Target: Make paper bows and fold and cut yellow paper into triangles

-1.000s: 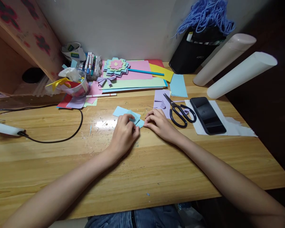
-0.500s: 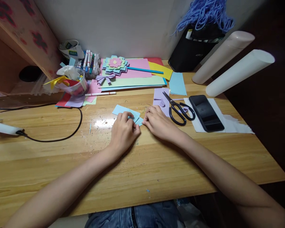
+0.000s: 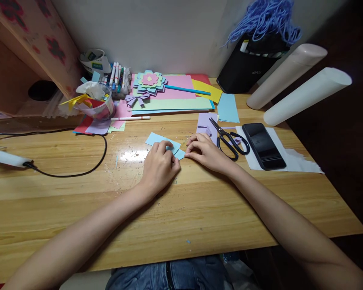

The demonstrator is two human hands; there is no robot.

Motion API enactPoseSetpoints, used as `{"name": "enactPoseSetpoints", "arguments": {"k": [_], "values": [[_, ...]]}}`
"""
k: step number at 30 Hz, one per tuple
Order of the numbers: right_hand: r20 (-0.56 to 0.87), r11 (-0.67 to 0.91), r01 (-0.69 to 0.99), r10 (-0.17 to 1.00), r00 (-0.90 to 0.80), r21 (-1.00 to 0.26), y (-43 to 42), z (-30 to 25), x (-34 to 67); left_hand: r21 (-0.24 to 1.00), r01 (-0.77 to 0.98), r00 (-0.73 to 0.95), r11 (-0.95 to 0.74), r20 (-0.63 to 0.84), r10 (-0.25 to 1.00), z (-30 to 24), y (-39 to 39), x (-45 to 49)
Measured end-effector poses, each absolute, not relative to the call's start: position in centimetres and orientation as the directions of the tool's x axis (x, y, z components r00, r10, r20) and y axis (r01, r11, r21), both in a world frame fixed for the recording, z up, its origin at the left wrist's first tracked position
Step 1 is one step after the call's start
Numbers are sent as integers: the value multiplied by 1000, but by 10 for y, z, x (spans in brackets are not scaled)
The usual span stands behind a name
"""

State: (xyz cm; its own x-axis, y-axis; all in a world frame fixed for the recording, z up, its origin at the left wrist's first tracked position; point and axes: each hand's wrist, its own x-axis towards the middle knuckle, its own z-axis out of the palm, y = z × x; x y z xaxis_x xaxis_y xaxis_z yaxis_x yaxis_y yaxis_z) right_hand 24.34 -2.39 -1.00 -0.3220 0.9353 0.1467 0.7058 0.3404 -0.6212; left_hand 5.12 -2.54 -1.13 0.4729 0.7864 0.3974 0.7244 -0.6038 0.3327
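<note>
Two overlapping pieces of light blue paper lie on the table: a longer strip [image 3: 157, 139] and a smaller piece [image 3: 180, 154] that sticks out at its lower right. My left hand [image 3: 161, 164] is closed over them, with its fingers curled and pressing the paper down; part of the paper is hidden under it. At the right corner of the smaller piece, my right hand [image 3: 207, 152] has its fingertips closed on the paper's edge, the index finger arched above. Black-handled scissors [image 3: 230, 139] lie to the right of this hand, partly on purple paper [image 3: 206, 120].
A phone [image 3: 263, 146] rests on white paper at right. Behind are a paper flower [image 3: 149, 80] on coloured sheets, a marker [image 3: 130, 118], a cup of scraps [image 3: 101, 108], a black pen case [image 3: 245, 68] and two white tubes [image 3: 308, 96]. A black cable [image 3: 69, 175] curves at left.
The index finger of my right hand has lifted and spread a little from the thumb. My left hand stays on the paper. The whole view has shifted slightly.
</note>
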Motion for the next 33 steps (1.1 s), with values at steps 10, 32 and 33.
{"name": "enactPoseSetpoints", "arguments": {"k": [10, 32, 33], "values": [[136, 291, 732, 955, -265, -616, -26, -10, 238, 321, 792, 418, -519, 334, 845, -9, -29, 54], [372, 825, 529, 562, -739, -197, -26, -6, 245, 394, 733, 470, -555, 296, 831, -6, -32, 48], [370, 820, 534, 570, -734, -204, -25, -5, 247, 394, 733, 470, -555, 297, 831, -6, -33, 47]]}}
